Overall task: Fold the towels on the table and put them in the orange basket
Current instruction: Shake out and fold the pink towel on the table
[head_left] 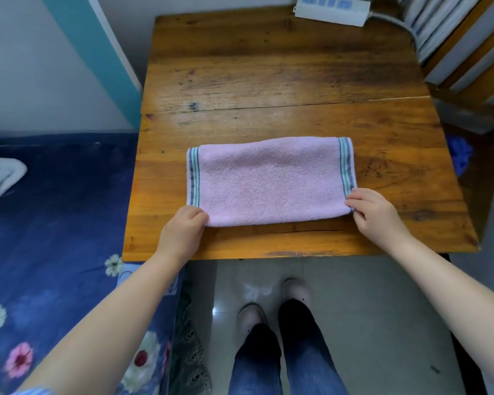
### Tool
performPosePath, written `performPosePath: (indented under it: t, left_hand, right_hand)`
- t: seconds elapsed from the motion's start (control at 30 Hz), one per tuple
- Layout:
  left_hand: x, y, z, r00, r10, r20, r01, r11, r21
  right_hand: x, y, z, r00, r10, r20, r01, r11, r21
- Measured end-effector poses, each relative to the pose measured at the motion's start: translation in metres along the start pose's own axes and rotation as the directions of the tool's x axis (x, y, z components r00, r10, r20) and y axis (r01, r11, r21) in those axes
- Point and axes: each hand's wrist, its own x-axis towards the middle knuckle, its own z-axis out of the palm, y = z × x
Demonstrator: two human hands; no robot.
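On the wooden table [283, 67], hands pinch a pink towel [268, 181].

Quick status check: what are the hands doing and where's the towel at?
Left hand and right hand pinch the near corners. Pink towel flat on the table, folded lengthwise. Orange basket not in view. Nothing blocking.

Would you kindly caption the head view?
Both hands, left and right, pinch the folded pink terry towel's near corners on the wooden table.

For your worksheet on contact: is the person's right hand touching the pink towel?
Touching. The head view shows the right hand pinching the pink towel at its near right corner.
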Motion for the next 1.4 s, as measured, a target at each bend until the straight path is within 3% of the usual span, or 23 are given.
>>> performPosePath:
  t: [0.1,0.23,0.4,0.47,0.6,0.8,0.93,1.13,1.27,1.4]
  left_hand:
    - [0.000,-0.004,0.002,0.999,0.018,0.035,-0.021,0.996,0.082]
    - [-0.005,-0.007,-0.003,0.995,0.043,0.092,-0.060,0.980,0.192]
    - [0.031,0.006,-0.012,0.996,0.077,-0.055,-0.069,0.989,0.133]
    - [0.060,0.018,-0.007,0.995,0.021,-0.093,-0.019,1.000,0.018]
    - [0.111,0.037,0.013,0.987,-0.160,0.010,0.159,0.972,-0.173]
    - [0.128,0.023,0.053,0.973,-0.209,0.099,0.207,0.978,0.028]
    - [0.126,-0.001,0.054,0.952,-0.271,0.139,0.263,0.962,0.072]
    - [0.126,-0.014,0.046,0.934,-0.343,0.102,0.339,0.939,0.057]
    - [0.123,-0.013,0.047,0.930,-0.364,0.054,0.359,0.930,0.081]
    - [0.123,-0.014,0.047,0.932,-0.360,0.050,0.356,0.932,0.069]
  right_hand:
    - [-0.008,0.002,0.004,0.998,-0.036,0.056,0.038,0.998,-0.045]
    - [-0.025,0.001,0.006,0.992,0.031,0.125,-0.013,0.990,-0.141]
    - [0.011,-0.024,0.005,0.999,0.038,0.007,-0.037,0.993,-0.113]
    - [0.044,-0.042,0.014,1.000,-0.001,0.005,0.001,0.998,-0.061]
    - [0.108,-0.066,0.045,0.978,0.079,0.194,-0.078,0.997,-0.015]
    - [0.127,-0.056,0.090,0.895,0.096,0.435,-0.017,0.983,-0.182]
    - [0.120,-0.045,0.094,0.893,0.102,0.438,-0.016,0.980,-0.196]
    - [0.108,-0.015,0.079,0.889,0.306,0.341,-0.233,0.943,-0.239]
    - [0.091,0.010,0.061,0.812,0.516,0.272,-0.478,0.856,-0.198]
    - [0.085,0.018,0.053,0.761,0.559,0.331,-0.516,0.829,-0.215]
